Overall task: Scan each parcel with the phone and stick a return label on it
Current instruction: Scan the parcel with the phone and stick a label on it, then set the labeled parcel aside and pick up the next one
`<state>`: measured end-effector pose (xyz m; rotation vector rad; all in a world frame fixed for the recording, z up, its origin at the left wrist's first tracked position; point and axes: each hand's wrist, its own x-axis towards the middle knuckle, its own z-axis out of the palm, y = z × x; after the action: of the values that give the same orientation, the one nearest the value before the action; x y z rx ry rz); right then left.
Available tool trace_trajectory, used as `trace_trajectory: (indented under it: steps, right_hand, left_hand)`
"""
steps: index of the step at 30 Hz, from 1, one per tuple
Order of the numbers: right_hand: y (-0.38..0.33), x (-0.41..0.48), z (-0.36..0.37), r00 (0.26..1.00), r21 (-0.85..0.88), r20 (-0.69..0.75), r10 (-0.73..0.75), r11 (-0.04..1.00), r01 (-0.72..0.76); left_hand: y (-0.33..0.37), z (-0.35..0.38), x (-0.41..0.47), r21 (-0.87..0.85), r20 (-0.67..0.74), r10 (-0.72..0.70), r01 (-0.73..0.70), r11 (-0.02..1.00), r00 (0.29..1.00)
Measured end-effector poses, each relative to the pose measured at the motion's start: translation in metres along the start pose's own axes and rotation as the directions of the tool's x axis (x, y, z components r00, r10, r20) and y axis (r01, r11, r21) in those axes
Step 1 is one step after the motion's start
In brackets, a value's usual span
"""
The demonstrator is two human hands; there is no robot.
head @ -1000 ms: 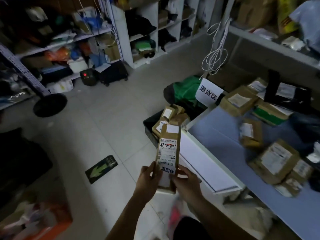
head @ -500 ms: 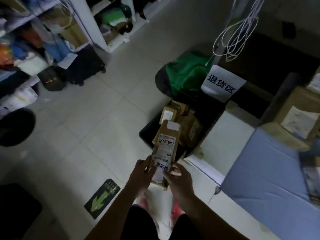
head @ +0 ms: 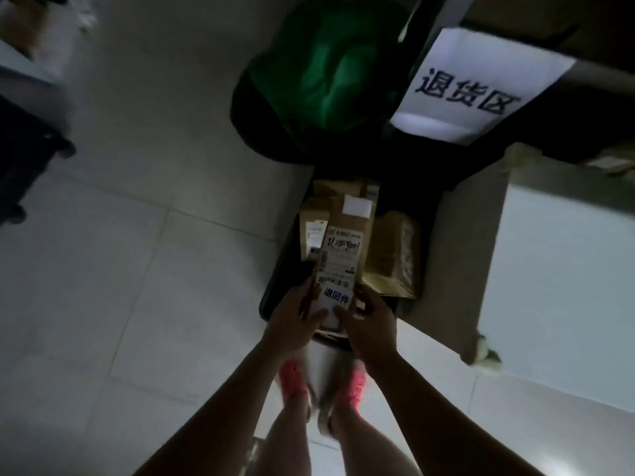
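I hold a long brown cardboard parcel (head: 347,231) over a black bin (head: 275,297) on the floor. My left hand (head: 295,321) grips its near left edge and my right hand (head: 369,324) grips its near right edge. The parcel carries a shipping label with red handwriting and a white return label (head: 336,298) with blue characters at its near end, partly under my thumbs. A few other brown parcels (head: 395,259) lie inside the bin. No phone is visible.
A white sign (head: 474,87) with dark characters hangs above the bin. A green bag (head: 326,70) sits behind the bin. A pale table edge (head: 464,255) stands at right. Tiled floor spreads to the left, with my pink shoes (head: 292,376) below.
The view has tilted down and closed in on the bin. The parcel, still held in both hands, now hangs directly over the parcels in the bin.
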<state>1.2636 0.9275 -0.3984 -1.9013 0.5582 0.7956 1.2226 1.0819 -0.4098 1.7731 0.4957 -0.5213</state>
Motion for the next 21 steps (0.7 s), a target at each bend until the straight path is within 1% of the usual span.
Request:
trace_trajectory:
  steps: [4,9,12,14,17,19,21]
  right_hand:
    - [0.024,0.067,0.036,0.995,-0.051,-0.097,-0.018,0.999,0.013]
    - [0.063,0.113,0.064,0.982,-0.145,-0.180,-0.063,0.989,0.037]
    - [0.075,0.119,0.068,0.975,-0.201,-0.206,-0.079,0.979,0.037]
    - [0.075,0.113,0.065,0.977,-0.244,-0.201,-0.070,0.970,0.019]
    - [0.058,0.091,0.048,0.978,-0.303,-0.206,-0.040,0.953,-0.025]
    - [0.036,0.069,0.027,0.980,-0.401,-0.191,-0.057,0.916,-0.025]
    - [0.004,0.041,0.000,0.976,-0.511,-0.182,-0.122,0.859,0.012]
  left_hand:
    - [-0.043,0.009,0.065,0.083,-0.038,-0.004,0.007,0.997,0.999]
    - [-0.088,0.037,0.111,0.200,-0.170,0.065,-0.030,0.979,0.983]
    - [-0.102,0.035,0.118,0.258,-0.147,0.096,-0.056,0.965,0.984]
    - [-0.100,0.030,0.113,0.336,-0.115,0.093,-0.050,0.941,0.989]
    - [-0.073,0.014,0.097,0.506,-0.091,0.100,-0.040,0.862,0.991]
    - [-0.039,-0.002,0.083,0.646,-0.075,0.148,-0.065,0.760,0.986]
    - [0.008,-0.018,0.066,0.762,-0.046,0.225,-0.111,0.638,0.973]
